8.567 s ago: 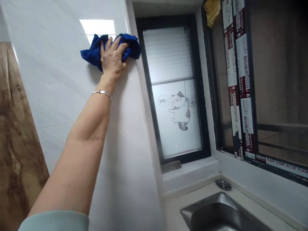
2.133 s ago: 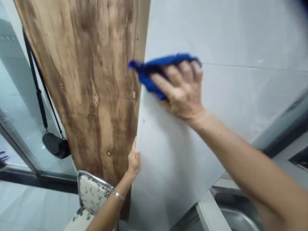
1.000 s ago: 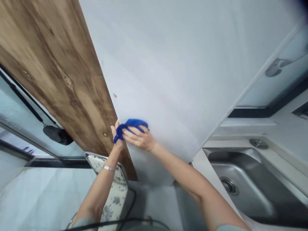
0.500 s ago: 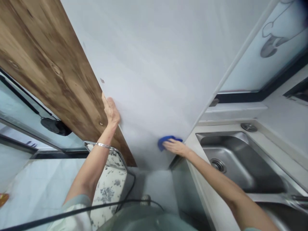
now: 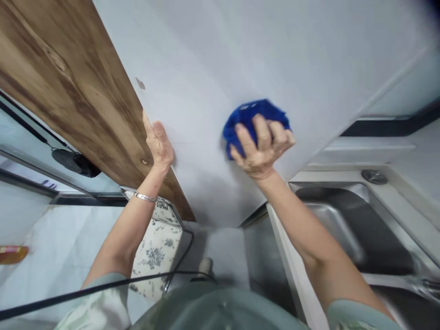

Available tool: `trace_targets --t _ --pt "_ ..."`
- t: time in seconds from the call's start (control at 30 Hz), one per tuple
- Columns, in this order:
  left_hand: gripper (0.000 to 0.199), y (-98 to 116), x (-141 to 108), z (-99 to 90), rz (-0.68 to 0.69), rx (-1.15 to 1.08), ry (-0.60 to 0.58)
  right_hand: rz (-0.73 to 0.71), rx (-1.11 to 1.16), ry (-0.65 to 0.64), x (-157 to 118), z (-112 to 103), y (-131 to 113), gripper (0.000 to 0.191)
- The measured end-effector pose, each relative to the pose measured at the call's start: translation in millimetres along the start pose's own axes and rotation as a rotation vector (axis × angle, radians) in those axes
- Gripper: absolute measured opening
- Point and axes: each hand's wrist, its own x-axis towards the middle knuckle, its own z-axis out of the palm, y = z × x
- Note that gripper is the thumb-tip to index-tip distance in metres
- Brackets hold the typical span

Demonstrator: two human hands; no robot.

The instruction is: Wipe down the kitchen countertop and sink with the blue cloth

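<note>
My right hand [image 5: 263,149] presses a bunched blue cloth [image 5: 256,110] against a tall pale panel [image 5: 192,68], its fingers bent over the cloth. At the panel's left edge, where it meets a wood-grain side [image 5: 113,91], my left hand [image 5: 160,144] lies flat with the thumb apart and the other fingers partly hidden round the edge. A silver bracelet [image 5: 146,197] circles the left wrist. A small brownish mark [image 5: 140,83] shows on the panel above the left hand.
A steel sink [image 5: 374,229] in a pale counter [image 5: 285,247] stands at the right. Below my left arm is a flower-patterned chair [image 5: 154,252]. A black cable [image 5: 68,295] crosses low in front of me. An orange bottle [image 5: 13,255] lies on the floor at far left.
My right hand has moved the blue cloth up the panel from near its lower right edge towards the middle. My left hand stays at the panel's left edge. The view has shifted slightly.
</note>
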Motion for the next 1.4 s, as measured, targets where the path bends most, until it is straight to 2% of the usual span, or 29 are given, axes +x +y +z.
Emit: trace_targets --t 0.1,0.2,0.33,0.4,0.47,0.57,0.63,0.7,0.77,0.83,0.9,0.97,1.03,1.13,1.23,1.4 --pt "0.087 2.1 -1.4 1.6 -0.007 0.034 0.012 -0.087 0.155 -0.083 -56.7 49.2 -33.5 0.043" --pt "0.085 5.3 -3.2 3.4 -0.024 0.02 -0.025 -0.279 0.219 -0.235 -121.0 83.2 -64.3 0.042" --pt "0.083 7.6 -5.0 6.4 0.065 0.088 0.027 -0.586 0.264 -0.623 -194.3 114.4 -95.5 0.048" --pt "0.08 7.2 -4.9 7.3 0.129 0.13 0.054 -0.674 0.285 -0.79 -229.9 130.4 -104.7 0.051" --pt "0.077 5.3 -3.9 6.8 0.179 0.154 0.063 -0.71 0.335 -0.89 -267.6 145.7 -108.0 0.05" --pt "0.075 -0.2 -1.1 3.9 0.215 0.226 0.05 -0.711 0.421 -0.967 -322.7 157.0 -98.9 0.046" --pt "0.075 -3.8 0.2 1.9 0.228 0.274 0.039 -0.7 0.441 -0.988 -351.6 150.6 -80.4 0.044" --pt "0.077 -4.8 0.0 1.1 0.233 0.269 0.048 -0.692 0.423 -0.995 -369.5 131.7 -50.7 0.042" --pt "0.081 -2.0 -1.6 2.1 0.22 0.216 0.079 -0.686 0.372 -0.996 -374.0 102.5 -11.5 0.041" --pt "0.081 3.2 -3.1 4.9 0.215 0.145 0.11 -0.689 0.294 -0.991 -364.5 67.2 32.4 0.04" --pt "0.079 8.3 -3.2 8.9 0.245 0.08 0.124 -0.699 0.199 -0.978 -340.9 30.8 74.7 0.041" --pt "0.079 11.5 -1.5 13.0 0.273 0.054 0.133 -0.708 0.116 -0.909 -303.8 -2.7 109.0 0.042" --pt "0.085 12.2 1.1 15.6 0.27 0.091 0.172 -0.7 0.053 -0.799 -255.2 -31.7 130.9 0.042" --pt "0.088 8.1 4.5 14.9 0.215 0.137 0.204 -0.692 -0.034 -0.665 -170.7 -67.0 139.9 0.043" --pt "0.079 -0.5 6.2 9.7 0.11 0.16 0.219 -0.696 -0.165 -0.489 -86.5 -92.6 131.3 0.041" --pt "0.061 -5.2 6.7 1.1 -0.012 0.317 0.264 -0.505 -0.329 -0.073 41.3 -109.2 108.2 0.034"
